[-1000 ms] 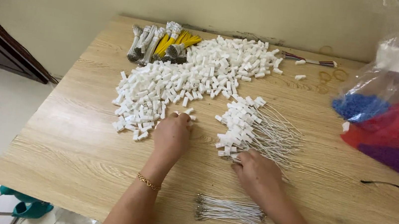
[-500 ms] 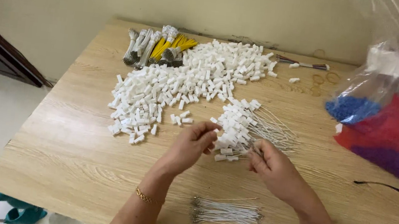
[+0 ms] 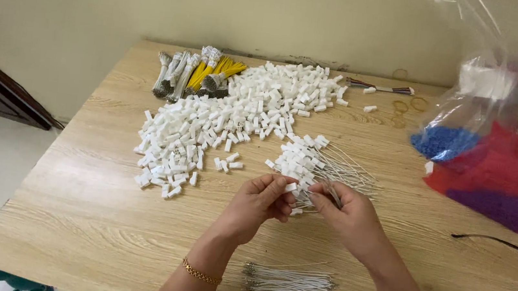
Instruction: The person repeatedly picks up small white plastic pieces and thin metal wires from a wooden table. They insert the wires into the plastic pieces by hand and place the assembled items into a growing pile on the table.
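My left hand pinches a small white plastic connector between thumb and fingertips. My right hand holds a thin white wire whose end meets that connector. Both hands hover just in front of a small heap of connectors with wires attached. A big pile of loose white connectors spreads across the table to the left and behind. A bundle of bare white wires lies near the front edge, between my forearms.
Bundles of grey and yellow wires lie at the back left. A clear plastic bag with blue, red and purple pieces stands on the right. Rubber bands and a black cable are also on the right side.
My left hand left the loose pile with a connector and came to the centre. My right hand lifted a wire, and both hands now meet in front of the assembled heap.
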